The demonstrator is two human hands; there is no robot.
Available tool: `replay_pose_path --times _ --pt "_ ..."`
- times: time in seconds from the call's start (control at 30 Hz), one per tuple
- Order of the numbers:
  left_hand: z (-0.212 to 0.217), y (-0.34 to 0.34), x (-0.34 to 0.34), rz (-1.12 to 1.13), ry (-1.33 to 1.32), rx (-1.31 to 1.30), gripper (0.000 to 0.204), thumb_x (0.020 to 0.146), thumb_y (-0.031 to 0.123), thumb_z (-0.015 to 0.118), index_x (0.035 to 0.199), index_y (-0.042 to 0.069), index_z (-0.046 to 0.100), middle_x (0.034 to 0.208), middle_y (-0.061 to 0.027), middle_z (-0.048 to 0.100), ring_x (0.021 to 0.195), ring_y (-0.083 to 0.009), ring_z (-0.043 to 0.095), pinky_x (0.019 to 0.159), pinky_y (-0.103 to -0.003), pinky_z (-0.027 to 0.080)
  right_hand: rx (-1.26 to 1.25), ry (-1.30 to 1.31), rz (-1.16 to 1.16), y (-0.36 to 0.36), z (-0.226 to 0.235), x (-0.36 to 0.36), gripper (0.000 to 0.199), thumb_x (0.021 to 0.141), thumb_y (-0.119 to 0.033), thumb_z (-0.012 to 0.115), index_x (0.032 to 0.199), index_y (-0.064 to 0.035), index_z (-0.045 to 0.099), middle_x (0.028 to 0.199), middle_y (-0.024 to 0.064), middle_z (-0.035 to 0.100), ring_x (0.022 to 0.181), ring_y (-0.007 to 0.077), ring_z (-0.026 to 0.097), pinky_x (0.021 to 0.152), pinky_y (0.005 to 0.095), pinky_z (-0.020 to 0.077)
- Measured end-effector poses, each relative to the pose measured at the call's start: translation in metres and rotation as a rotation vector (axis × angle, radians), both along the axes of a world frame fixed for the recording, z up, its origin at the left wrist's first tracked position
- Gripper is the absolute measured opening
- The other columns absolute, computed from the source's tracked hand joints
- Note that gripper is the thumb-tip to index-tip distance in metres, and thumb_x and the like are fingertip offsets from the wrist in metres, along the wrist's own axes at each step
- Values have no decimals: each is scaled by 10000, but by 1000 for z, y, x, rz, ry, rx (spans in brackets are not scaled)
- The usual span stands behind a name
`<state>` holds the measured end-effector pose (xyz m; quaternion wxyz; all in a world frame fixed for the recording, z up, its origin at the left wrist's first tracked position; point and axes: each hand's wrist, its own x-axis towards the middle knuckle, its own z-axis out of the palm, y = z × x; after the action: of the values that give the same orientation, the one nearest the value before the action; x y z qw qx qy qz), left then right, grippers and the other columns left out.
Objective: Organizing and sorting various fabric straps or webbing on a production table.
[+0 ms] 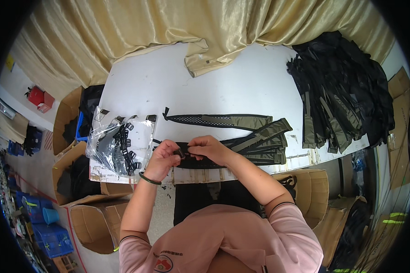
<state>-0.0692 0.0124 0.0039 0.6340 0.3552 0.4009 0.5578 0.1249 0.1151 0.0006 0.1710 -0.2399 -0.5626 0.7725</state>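
Near the front edge of the white table, my left hand (165, 157) pinches a small dark piece (182, 153) that looks like a strap end or a buckle; the fingers partly cover it. Close beside it, my right hand (209, 149) is closed on the black webbing of a shoulder strap (200, 162). Under and right of my hands, several olive and black shoulder straps (264, 141) lie fanned out. Behind them a single mesh strap (214, 120) lies lengthwise. Left of my hands a clear plastic bag (105, 152) lies by several black plastic buckles (128, 144).
A large heap of black and olive straps (346, 91) covers the table's right end. Gold curtain fabric (205, 57) hangs over the far edge. Open cardboard boxes (93, 227) stand left of the table, and another box (312, 193) stands at the right front.
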Motion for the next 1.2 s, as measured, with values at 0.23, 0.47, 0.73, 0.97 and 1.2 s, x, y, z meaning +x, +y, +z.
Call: replay_pose_path --times 0.23,0.47,0.73,0.97,1.2 --pt "-1 3 4 -59 -35 -37 278 851 -41 558 1114 43 533 934 -52 598 729 -130 574 636 -227 470 -90 96 89 -4 -1 3 131 874 -133 628 915 -11 650 760 11 609 646 78 535 582 214 422" --pt "6 6 9 -85 -52 -108 252 874 -5 550 1121 43 537 935 -38 587 729 -119 576 641 -235 475 463 25 147 -4 11 12 140 867 -132 626 925 -7 641 796 28 608 712 109 557 641 255 438" --pt "-9 6 14 -73 -162 -129 156 892 15 542 1040 61 533 952 -31 588 723 -109 564 602 -231 469 793 52 -39 -16 14 8 124 806 -95 634 884 1 631 763 106 597 696 225 568 644 320 439" --pt "-13 4 19 21 -57 -76 148 897 4 529 1032 65 525 920 -24 593 757 -93 552 618 -221 446 808 -35 -137 -23 7 7 109 820 -82 643 886 2 623 742 66 605 665 145 571 618 292 452" --pt "-5 10 24 59 -7 -70 151 899 -5 522 1038 52 517 922 -32 594 753 -88 545 620 -211 431 295 -39 -170 -29 15 8 209 802 -13 648 1004 8 597 774 69 631 663 123 595 635 268 485"
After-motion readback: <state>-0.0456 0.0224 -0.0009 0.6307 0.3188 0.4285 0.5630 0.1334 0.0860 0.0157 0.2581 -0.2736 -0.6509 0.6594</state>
